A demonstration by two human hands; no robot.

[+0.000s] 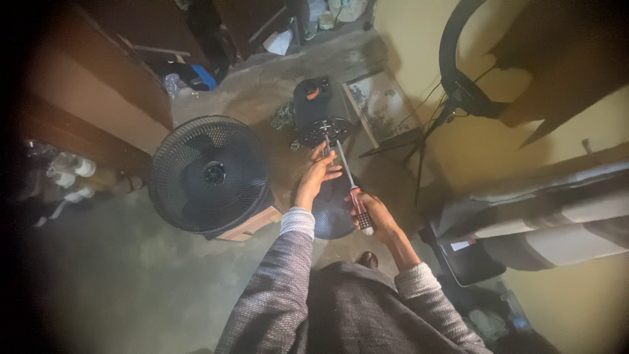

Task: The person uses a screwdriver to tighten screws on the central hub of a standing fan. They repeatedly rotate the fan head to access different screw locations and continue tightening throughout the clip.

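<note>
My right hand [379, 216] grips a long screwdriver [347, 174] by its red and black handle. Its shaft runs up and left to the black fan motor housing [320, 111], which stands on the concrete floor. My left hand [319, 172] reaches to the front of that motor, fingers touching the shaft area beside the screwdriver tip. Whether the fingers pinch something small I cannot tell. A round black fan grille [208, 174] leans on a small wooden block to the left of my left arm. Another round dark grille piece [333, 219] lies under my hands.
A ring light on a stand [458, 85] rises at the right by the yellow wall. A framed panel [380, 105] leans behind the motor. Wooden furniture [98, 98] fills the left side. A striped cushion [544, 223] and a dark box [468, 259] sit at the right.
</note>
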